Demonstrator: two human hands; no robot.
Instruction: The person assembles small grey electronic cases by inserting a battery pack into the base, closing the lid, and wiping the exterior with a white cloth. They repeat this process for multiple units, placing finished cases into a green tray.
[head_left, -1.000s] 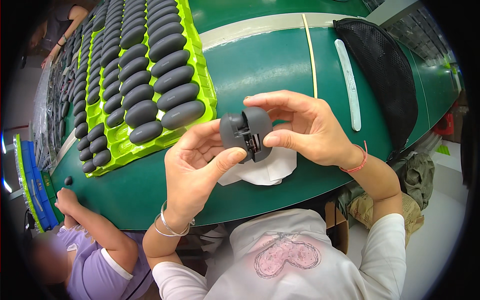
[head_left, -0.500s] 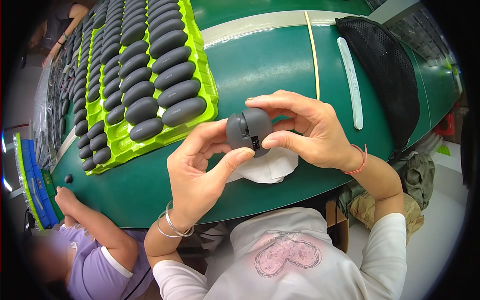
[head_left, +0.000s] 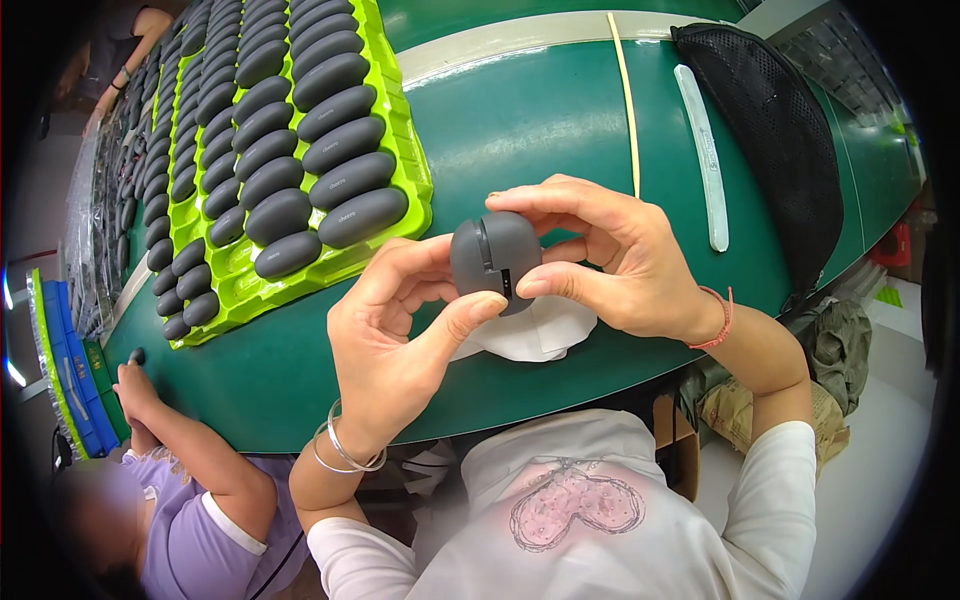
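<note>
Between my two hands, above the green table, is a rounded dark grey earbud charging case [head_left: 518,250]. A seam splits it lengthwise, and a small port or slot shows near its lower edge. My left hand [head_left: 392,320] grips it from the left with thumb and fingers. My right hand [head_left: 610,255] pinches it from the right, forefinger over the top and thumb below. Under the case a crumpled white cloth [head_left: 535,338] lies on the table, partly hidden by the case and my hands.
Bright green trays [head_left: 415,170] full of dark oval cases stand at the left. A thin wooden stick [head_left: 626,100], a pale flat strip [head_left: 704,160] and a black mesh piece [head_left: 765,150] lie to the right. A co-worker's hand [head_left: 135,385] touches a small dark piece at the lower left.
The case has turned slightly in my fingers, so its port faces me less. My hands have shifted slightly left. The co-worker's hand has reached the small dark piece.
</note>
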